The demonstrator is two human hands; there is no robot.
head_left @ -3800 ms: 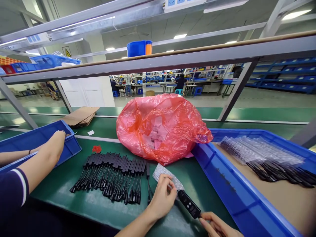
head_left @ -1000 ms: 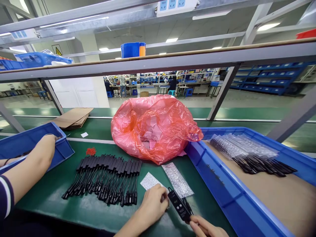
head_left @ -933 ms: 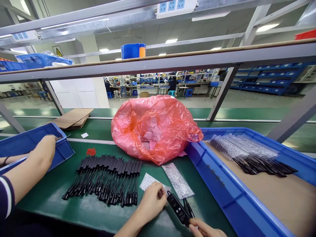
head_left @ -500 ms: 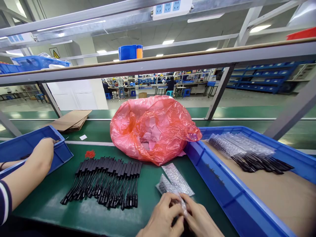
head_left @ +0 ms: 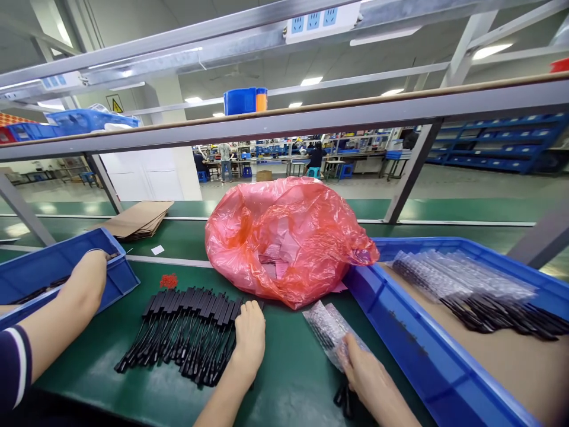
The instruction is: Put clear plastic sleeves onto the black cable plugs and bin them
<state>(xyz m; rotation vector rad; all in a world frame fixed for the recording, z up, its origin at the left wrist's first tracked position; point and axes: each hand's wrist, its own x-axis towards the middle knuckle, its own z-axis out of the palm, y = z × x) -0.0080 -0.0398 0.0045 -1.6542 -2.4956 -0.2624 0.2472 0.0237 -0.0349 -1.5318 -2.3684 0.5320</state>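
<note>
A row of black cable adapters [head_left: 195, 308], each a slim box with short plug-ended leads, lies on the green bench. At the row's right end my left hand [head_left: 251, 332] is closed on one adapter, mostly hidden beneath the fingers. My right hand [head_left: 367, 367] grips a clear bubble bag [head_left: 326, 332] near its lower end, and black plugs [head_left: 343, 400] stick out below it. Another bubble bag seems to lie flat just behind, partly covered. Beyond it sits a crumpled red plastic bag [head_left: 288, 237] with pink slips inside.
To the right, a blue bin [head_left: 400, 332] holds bagged adapters [head_left: 466, 284] on cardboard. A co-worker's arm [head_left: 66, 314] reaches into a blue bin [head_left: 127, 284] at left. Small red pieces [head_left: 169, 281] and stacked cardboard [head_left: 140, 219] lie behind the row. A shelf [head_left: 275, 121] crosses above.
My left hand has left the bubble bag and moved left to the adapter row. My right hand keeps the bag, now held alone with plugs showing. The view has shifted slightly.
</note>
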